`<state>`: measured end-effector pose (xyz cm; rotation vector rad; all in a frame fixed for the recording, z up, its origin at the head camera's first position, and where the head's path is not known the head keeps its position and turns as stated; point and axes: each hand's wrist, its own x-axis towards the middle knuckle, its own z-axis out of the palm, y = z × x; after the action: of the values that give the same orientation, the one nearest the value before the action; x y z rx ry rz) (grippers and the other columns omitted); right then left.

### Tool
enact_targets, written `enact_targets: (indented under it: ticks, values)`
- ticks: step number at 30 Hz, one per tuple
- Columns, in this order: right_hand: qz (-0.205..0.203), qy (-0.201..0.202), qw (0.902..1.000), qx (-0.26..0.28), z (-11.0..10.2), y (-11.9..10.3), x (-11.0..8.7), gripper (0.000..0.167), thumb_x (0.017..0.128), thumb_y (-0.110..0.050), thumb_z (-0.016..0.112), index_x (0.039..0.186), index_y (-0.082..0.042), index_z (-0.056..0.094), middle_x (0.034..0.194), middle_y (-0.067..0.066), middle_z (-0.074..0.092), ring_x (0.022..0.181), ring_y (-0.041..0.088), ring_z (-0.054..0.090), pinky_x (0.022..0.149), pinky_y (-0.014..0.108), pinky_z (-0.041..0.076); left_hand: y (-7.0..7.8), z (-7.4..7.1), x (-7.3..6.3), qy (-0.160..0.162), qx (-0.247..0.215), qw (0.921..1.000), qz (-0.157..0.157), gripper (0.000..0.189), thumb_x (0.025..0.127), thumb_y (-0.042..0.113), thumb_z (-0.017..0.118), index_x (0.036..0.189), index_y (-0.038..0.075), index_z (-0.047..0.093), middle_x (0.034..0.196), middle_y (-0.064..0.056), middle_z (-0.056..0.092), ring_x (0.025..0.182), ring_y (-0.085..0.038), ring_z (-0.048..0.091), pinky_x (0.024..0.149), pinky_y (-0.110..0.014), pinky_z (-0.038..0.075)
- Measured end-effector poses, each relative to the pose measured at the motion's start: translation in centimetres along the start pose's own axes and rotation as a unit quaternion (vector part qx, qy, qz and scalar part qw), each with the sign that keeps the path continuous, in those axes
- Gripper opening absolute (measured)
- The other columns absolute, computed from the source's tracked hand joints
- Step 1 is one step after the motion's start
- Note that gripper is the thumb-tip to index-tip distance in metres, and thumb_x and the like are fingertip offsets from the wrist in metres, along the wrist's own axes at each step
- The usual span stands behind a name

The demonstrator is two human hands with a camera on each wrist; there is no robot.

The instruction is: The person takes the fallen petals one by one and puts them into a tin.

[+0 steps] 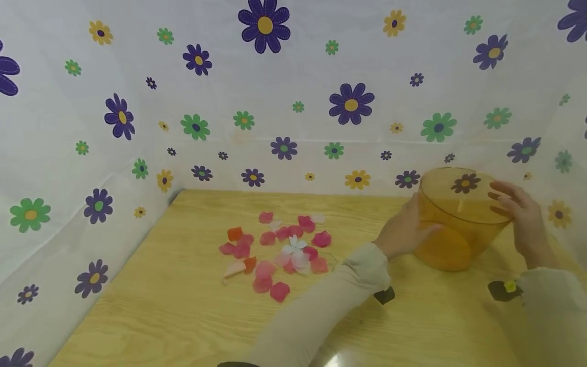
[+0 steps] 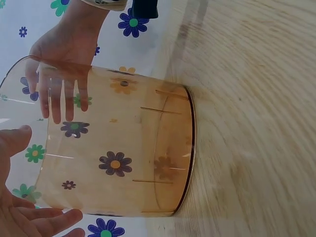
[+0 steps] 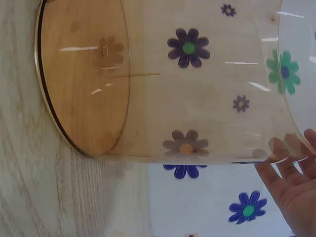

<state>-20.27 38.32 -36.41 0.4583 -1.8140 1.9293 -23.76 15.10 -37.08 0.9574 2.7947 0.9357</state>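
A see-through amber plastic tub (image 1: 451, 244) stands at the right side of the wooden table, its wide mouth facing up. My left hand (image 1: 402, 229) is at the tub's left side, its thumb extended along the front. In the left wrist view the left hand (image 2: 34, 212) has its fingers spread, close by the wall. Across from it, my right hand (image 1: 523, 216) touches the right side near the rim with extended fingers. The right wrist view shows the right hand's fingertips (image 3: 277, 148) at the rim. Through the clear walls I see no contents.
Pink, red and white petals (image 1: 279, 290) lie scattered on the middle of the wooden table (image 1: 137, 306), around a white flower (image 1: 294, 244). A white flower-printed sheet (image 1: 293, 66) hangs behind and along the left. Dark wrist mounts (image 1: 384, 295) sit under both sleeves.
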Motion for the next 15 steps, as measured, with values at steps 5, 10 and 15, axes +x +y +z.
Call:
enact_targets:
  ticks: [5, 10, 15]
  values:
    - [0.016, -0.045, 0.9868, -0.155, 1.6, -0.7, -0.5, 0.039, 0.098, -0.002, 0.041, 0.133, -0.018, 0.049, 0.119, -0.023, 0.051, 0.102, -0.012, 0.053, 0.079, 0.002, 0.043, -1.4, -1.3, -2.0, -0.002, -0.057, 0.9983, -0.012, 0.084, 0.092, 0.055, 0.047, 0.151, 0.012, 0.006, 0.153, -0.003, 0.030, 0.135, -0.016, 0.041, 0.110, -0.025, 0.034]
    - [0.030, -0.095, 0.9393, -0.328, 3.8, -1.8, -0.9, 0.051, 0.097, -0.008, 0.047, 0.145, -0.016, 0.033, 0.119, -0.032, 0.039, 0.102, -0.018, 0.042, 0.076, 0.002, 0.037, -2.8, -3.2, -4.7, -0.012, -0.103, 0.9943, -0.027, 0.084, 0.090, 0.052, 0.051, 0.151, 0.013, 0.010, 0.150, -0.003, 0.037, 0.131, -0.016, 0.046, 0.107, -0.029, 0.038]
    - [0.044, -0.131, 0.9164, -0.376, 5.8, -3.2, -1.3, 0.061, 0.094, -0.009, 0.052, 0.148, -0.014, 0.024, 0.122, -0.010, 0.048, 0.098, -0.019, 0.041, 0.080, 0.020, 0.045, -3.6, -5.1, -7.6, -0.030, -0.096, 0.9945, -0.027, 0.083, 0.091, 0.049, 0.052, 0.151, 0.010, 0.009, 0.150, -0.004, 0.036, 0.132, -0.017, 0.046, 0.108, -0.031, 0.038]
